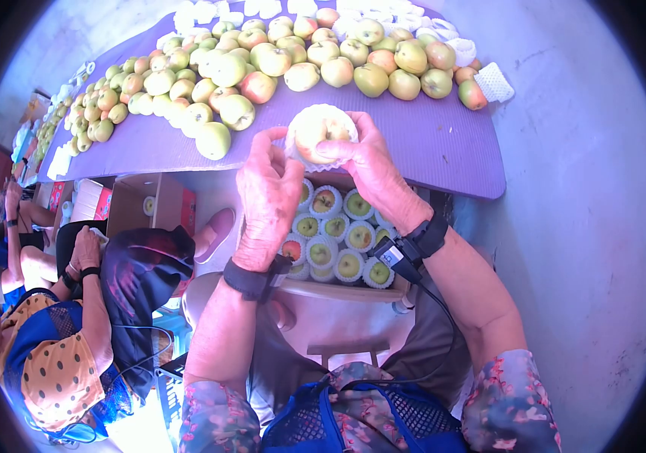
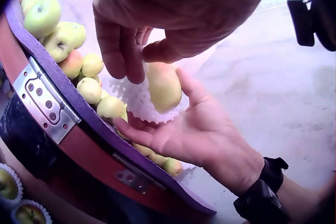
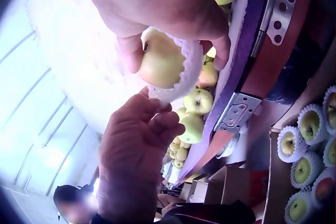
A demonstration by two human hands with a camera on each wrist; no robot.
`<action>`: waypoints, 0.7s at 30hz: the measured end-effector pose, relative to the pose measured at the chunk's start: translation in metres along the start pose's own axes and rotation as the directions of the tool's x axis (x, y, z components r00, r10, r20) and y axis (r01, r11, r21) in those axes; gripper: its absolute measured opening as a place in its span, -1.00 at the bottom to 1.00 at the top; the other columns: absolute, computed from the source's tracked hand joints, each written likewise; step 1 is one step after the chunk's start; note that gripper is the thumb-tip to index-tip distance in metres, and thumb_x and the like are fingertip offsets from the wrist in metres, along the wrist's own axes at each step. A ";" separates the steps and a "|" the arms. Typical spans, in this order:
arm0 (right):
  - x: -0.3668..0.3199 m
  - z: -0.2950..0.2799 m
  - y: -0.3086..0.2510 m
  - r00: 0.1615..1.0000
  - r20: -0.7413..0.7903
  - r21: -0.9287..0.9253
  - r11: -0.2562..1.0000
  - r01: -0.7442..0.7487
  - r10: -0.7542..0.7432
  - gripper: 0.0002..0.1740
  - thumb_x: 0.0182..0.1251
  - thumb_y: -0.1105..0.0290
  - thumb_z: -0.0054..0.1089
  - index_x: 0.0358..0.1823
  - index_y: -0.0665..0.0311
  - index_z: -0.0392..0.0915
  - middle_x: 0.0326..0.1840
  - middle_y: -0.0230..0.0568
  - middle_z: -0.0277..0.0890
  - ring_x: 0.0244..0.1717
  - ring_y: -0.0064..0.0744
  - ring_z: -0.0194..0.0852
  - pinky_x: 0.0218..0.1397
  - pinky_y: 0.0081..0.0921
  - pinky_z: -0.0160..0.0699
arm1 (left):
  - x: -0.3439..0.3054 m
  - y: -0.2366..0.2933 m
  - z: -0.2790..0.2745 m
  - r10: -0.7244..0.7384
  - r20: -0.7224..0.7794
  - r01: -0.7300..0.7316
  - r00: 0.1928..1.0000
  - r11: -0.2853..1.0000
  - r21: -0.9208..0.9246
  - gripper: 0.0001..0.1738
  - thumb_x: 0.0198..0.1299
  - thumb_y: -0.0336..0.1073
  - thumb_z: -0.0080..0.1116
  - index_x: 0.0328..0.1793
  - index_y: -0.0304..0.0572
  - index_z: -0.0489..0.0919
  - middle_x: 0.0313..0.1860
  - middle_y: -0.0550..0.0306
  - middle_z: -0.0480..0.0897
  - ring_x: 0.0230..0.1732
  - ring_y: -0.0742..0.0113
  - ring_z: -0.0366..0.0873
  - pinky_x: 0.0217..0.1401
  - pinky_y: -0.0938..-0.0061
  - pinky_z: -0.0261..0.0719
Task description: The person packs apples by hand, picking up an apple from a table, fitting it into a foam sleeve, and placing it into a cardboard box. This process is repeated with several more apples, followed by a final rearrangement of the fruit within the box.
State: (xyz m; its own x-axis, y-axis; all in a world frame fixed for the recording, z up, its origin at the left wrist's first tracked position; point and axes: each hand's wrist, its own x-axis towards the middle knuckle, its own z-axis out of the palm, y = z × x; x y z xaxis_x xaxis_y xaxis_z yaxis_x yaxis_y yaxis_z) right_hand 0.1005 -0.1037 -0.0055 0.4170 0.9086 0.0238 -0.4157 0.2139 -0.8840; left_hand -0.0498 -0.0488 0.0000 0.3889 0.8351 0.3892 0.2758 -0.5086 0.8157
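A yellow-green apple sits partly inside a white foam net sleeve, held up over the table's near edge. My right hand grips apple and sleeve together, its thumb across the fruit and its fingers behind the net. From the other side my left hand pinches the sleeve's rim between thumb and fingertips, as the right wrist view shows. Bare apple skin shows on the side away from the net. Below the hands, a cardboard box holds several apples in foam nets.
Loose apples are heaped across the purple mat on the table. Spare foam nets lie at its right and back. Another person sits at the left, near an open carton. A wall stands at the right.
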 end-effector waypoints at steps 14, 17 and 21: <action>0.008 -0.002 0.000 0.976 -0.018 -0.428 0.884 0.188 -0.216 -0.15 -0.15 0.38 0.57 0.22 0.39 0.30 0.09 -0.02 0.48 0.15 -0.28 0.49 0.21 -0.39 0.54 | -0.003 0.008 0.003 -0.087 0.098 0.102 0.991 0.982 -0.162 -0.53 0.25 -0.46 0.15 0.30 -0.30 0.42 -0.43 0.28 0.55 -0.45 0.56 0.57 -0.45 0.66 0.51; 0.010 -0.004 0.000 0.975 0.030 -0.402 0.891 0.212 -0.219 -0.16 -0.16 0.37 0.56 0.21 0.37 0.31 0.09 -0.03 0.48 0.15 -0.29 0.48 0.23 -0.39 0.52 | 0.002 0.002 -0.004 -0.097 0.046 0.103 0.994 0.981 -0.167 -0.58 0.26 -0.29 0.27 0.19 -0.27 0.51 -0.44 0.25 0.59 -0.46 0.54 0.56 -0.39 0.57 0.54; 0.006 -0.005 -0.007 0.980 0.150 -0.405 0.896 0.181 -0.130 -0.17 -0.09 0.43 0.53 0.26 0.34 0.29 0.13 -0.08 0.46 0.20 -0.32 0.44 0.28 -0.40 0.46 | 0.007 0.003 -0.007 -0.125 0.027 0.127 0.992 0.954 -0.273 -0.69 0.28 -0.22 0.28 0.02 -0.27 0.61 -0.46 0.23 0.63 -0.48 0.53 0.53 -0.38 0.55 0.54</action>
State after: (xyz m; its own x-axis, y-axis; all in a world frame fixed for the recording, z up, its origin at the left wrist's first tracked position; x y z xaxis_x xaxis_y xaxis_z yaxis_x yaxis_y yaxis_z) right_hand 0.1102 -0.1012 -0.0014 0.3420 0.9163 0.2085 0.0300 0.2111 -0.9770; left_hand -0.0520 -0.0432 0.0084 0.3753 0.8859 0.2727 0.0725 -0.3214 0.9442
